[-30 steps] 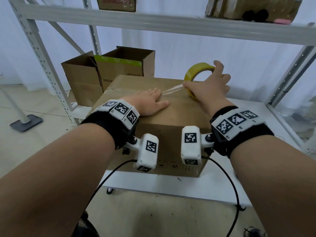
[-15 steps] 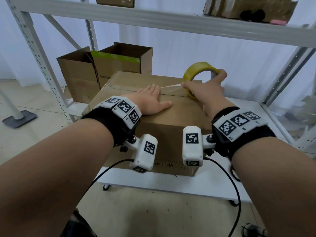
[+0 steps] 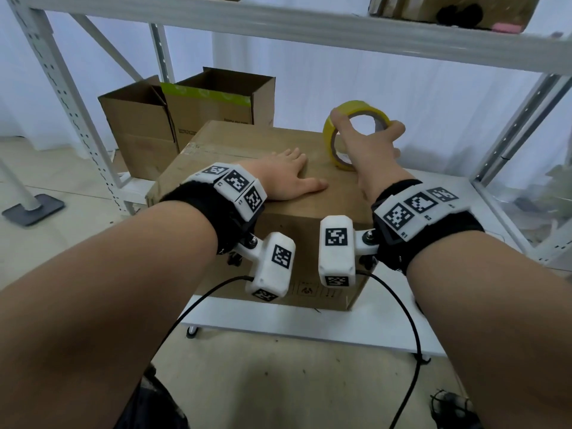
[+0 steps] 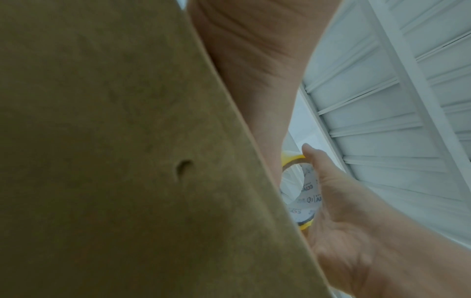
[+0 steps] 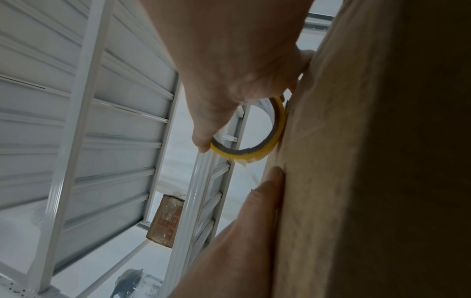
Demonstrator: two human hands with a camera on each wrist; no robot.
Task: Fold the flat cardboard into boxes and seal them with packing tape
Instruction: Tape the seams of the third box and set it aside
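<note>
**A:** Eyes on the closed cardboard box (image 3: 247, 193) sitting on the low white shelf (image 3: 309, 323). That's the anchor for everything here. What's on top of it?

**B:** The left hand (image 3: 284, 178), palm down, fingers straight and together, lying flat on the box's top panel close to the seam across the lid. It grips nothing, only presses on the cardboard.

**A:** And the yellow tape roll (image 3: 349, 131)?

**B:** Standing on edge at the box's far right corner, its lower rim touching the lid. The right hand (image 3: 368, 150) is clamped on it, thumb hooked over the near side of the ring, fingers curled round the far side.

**A:** The right wrist view backs that up: roll (image 5: 252, 145) against the cardboard, fingers wrapped round it.

**B:** From the left wrist camera, the box's brown panel (image 4: 114, 141) fills most of the picture, with the roll and the right hand (image 4: 339, 217) visible past its edge.

**A:** Any loose tape between the roll and the box?

**B:** Can't tell from these views. A pale strip shows along the seam toward the box's far left corner.

**A:** Anything else around?

**B:** Beyond the box's far left corner stand two open cartons (image 3: 185, 119), touching side by side, one with a green band on its flap. The white rack (image 3: 309, 23) frames the box.
</note>
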